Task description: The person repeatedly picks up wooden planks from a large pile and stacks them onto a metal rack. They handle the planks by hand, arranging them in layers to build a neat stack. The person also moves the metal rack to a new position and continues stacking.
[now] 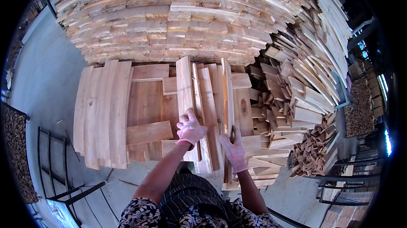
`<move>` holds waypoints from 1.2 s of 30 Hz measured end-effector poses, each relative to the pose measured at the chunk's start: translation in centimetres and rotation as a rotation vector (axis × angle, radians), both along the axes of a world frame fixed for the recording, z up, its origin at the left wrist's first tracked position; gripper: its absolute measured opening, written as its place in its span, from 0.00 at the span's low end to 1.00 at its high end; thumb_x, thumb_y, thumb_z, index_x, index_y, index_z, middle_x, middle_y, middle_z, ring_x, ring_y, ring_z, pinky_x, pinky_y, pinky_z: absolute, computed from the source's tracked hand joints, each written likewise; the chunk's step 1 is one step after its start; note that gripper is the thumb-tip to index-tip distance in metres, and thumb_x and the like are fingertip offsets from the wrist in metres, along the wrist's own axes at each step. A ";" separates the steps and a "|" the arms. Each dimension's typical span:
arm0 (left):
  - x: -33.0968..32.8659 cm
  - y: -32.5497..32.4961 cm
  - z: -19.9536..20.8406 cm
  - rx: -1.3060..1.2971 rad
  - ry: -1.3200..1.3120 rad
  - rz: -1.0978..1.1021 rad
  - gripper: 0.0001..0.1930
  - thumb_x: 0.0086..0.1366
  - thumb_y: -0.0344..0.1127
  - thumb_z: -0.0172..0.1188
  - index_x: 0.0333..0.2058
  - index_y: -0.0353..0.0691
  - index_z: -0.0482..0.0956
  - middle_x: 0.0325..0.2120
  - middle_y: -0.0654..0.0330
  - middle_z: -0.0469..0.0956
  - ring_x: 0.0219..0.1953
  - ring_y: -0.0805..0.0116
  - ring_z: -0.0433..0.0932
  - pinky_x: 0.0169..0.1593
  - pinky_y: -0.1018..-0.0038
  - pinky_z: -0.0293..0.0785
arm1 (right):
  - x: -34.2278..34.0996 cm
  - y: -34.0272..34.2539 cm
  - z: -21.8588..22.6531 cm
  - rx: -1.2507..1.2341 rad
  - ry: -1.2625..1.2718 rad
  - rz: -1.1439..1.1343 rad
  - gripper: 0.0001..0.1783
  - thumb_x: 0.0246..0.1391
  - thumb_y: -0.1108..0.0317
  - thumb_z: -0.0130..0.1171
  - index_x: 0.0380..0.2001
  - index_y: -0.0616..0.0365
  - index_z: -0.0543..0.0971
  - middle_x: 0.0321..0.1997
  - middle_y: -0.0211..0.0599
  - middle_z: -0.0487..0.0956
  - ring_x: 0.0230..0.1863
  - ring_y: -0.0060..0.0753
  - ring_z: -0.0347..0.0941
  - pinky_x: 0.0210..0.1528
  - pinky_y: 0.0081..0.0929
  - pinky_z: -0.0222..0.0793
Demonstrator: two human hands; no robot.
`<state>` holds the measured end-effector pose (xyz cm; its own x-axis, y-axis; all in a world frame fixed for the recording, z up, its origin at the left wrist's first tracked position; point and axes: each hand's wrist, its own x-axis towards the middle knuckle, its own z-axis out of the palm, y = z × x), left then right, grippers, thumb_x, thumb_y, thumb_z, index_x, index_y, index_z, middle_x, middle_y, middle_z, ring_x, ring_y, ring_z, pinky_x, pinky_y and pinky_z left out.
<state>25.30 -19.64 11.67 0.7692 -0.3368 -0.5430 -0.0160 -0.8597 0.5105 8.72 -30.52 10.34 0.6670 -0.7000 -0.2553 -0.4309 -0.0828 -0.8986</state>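
Both my hands wear pale pinkish work gloves. My left hand is on a long, light wooden board, its fingers curled over the surface; the fingertips' contact is partly hidden. To its right, my right hand grips a narrow wooden board tilted up on its edge, thumb on one side and fingers on the other. Between the two hands lie several loose boards, roughly side by side and pointing away from me. These rest on a low stack with wide planks and short crosspieces.
A tall wall of stacked boards rises behind the stack. Joined light planks lie on its left. A jumbled heap of offcuts spreads to the right. Black metal frames stand on the grey floor at the left.
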 end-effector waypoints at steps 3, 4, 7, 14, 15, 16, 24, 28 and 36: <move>-0.2 -0.9 -0.8 0.066 -0.073 -0.008 0.59 0.52 0.65 0.69 0.70 0.39 0.44 0.63 0.35 0.57 0.64 0.32 0.61 0.62 0.49 0.67 | -0.3 0.4 0.6 -0.192 0.107 0.031 0.51 0.49 0.47 0.71 0.70 0.57 0.59 0.54 0.55 0.71 0.51 0.48 0.73 0.56 0.40 0.70; 0.1 -0.8 -1.2 0.061 -0.052 -0.032 0.59 0.53 0.64 0.69 0.70 0.38 0.44 0.62 0.35 0.58 0.63 0.31 0.62 0.62 0.49 0.68 | -0.2 0.6 1.1 -0.220 0.172 0.043 0.51 0.49 0.47 0.71 0.70 0.56 0.59 0.53 0.55 0.71 0.50 0.48 0.73 0.56 0.40 0.70; 1.8 0.9 -2.3 0.040 -0.064 -0.057 0.52 0.57 0.56 0.66 0.69 0.38 0.45 0.61 0.37 0.61 0.60 0.33 0.68 0.60 0.52 0.71 | 0.5 2.4 2.6 -0.282 0.280 0.101 0.50 0.47 0.45 0.71 0.69 0.49 0.61 0.51 0.56 0.68 0.51 0.51 0.70 0.53 0.43 0.70; 4.1 9.2 -3.6 -0.381 -0.045 0.423 0.35 0.58 0.37 0.63 0.64 0.38 0.63 0.47 0.51 0.80 0.48 0.62 0.80 0.52 0.67 0.77 | 5.6 6.2 1.4 -0.799 0.771 0.376 0.51 0.46 0.44 0.69 0.69 0.41 0.56 0.66 0.55 0.59 0.65 0.57 0.59 0.59 0.56 0.61; 4.0 10.6 -4.0 -0.517 -0.012 0.474 0.34 0.57 0.34 0.64 0.63 0.38 0.65 0.48 0.54 0.80 0.48 0.65 0.79 0.51 0.68 0.76 | 6.2 6.1 1.0 -0.827 0.801 0.397 0.50 0.46 0.45 0.69 0.69 0.40 0.56 0.67 0.57 0.58 0.66 0.57 0.57 0.59 0.56 0.59; 4.5 11.7 -4.4 -0.478 -0.049 0.475 0.34 0.57 0.35 0.64 0.63 0.39 0.65 0.48 0.53 0.80 0.48 0.63 0.80 0.51 0.68 0.76 | 6.9 6.2 0.6 -0.846 0.824 0.402 0.51 0.46 0.45 0.69 0.70 0.40 0.55 0.67 0.58 0.58 0.66 0.58 0.57 0.59 0.56 0.59; 9.3 16.9 -3.9 0.341 -0.414 0.084 0.38 0.59 0.56 0.62 0.64 0.45 0.64 0.61 0.41 0.64 0.62 0.37 0.64 0.62 0.43 0.62 | 10.0 7.2 1.6 -0.924 0.792 0.333 0.52 0.45 0.50 0.70 0.71 0.41 0.55 0.58 0.60 0.63 0.57 0.57 0.66 0.51 0.54 0.68; 8.4 14.0 -3.8 0.278 -0.510 -0.259 0.45 0.58 0.57 0.64 0.70 0.49 0.56 0.69 0.38 0.52 0.73 0.35 0.46 0.69 0.34 0.40 | 10.1 7.8 2.1 -0.723 0.711 0.277 0.50 0.44 0.55 0.70 0.70 0.41 0.58 0.55 0.57 0.65 0.57 0.61 0.65 0.55 0.52 0.67; 12.7 19.0 -5.5 0.285 -0.619 -0.143 0.46 0.55 0.53 0.66 0.70 0.50 0.57 0.70 0.43 0.50 0.72 0.37 0.47 0.70 0.35 0.37 | 16.1 15.3 0.4 -0.441 0.415 0.265 0.52 0.39 0.51 0.70 0.69 0.44 0.61 0.62 0.63 0.64 0.63 0.64 0.64 0.64 0.50 0.64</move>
